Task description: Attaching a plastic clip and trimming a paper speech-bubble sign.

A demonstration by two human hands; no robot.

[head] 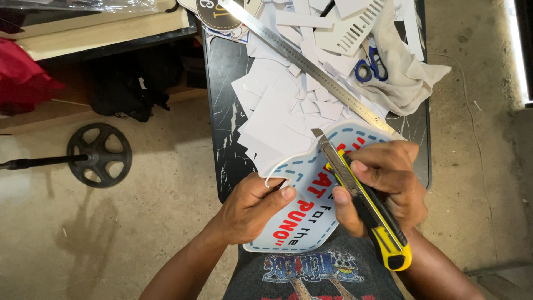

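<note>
Right hand (388,183) is gripping a yellow-and-black utility knife (363,203), fingers closed round the handle, blade extended and pointing up-left over the top edge of a printed cutout (311,183). Cutout is a white board shape with a dashed blue border and red and dark lettering, sitting at the near edge of the dark table (222,122), partly overhanging toward the person's lap. Left hand (252,208) is pinching the cutout's left edge, thumb on top, fingers curled under. Pile of white offcuts (277,111) is lying just beyond the cutout. Steel ruler (305,61) is running diagonally across the pile. Blue-handled scissors (371,64) are resting beside a crumpled pale cloth (411,78) at the far right
</note>
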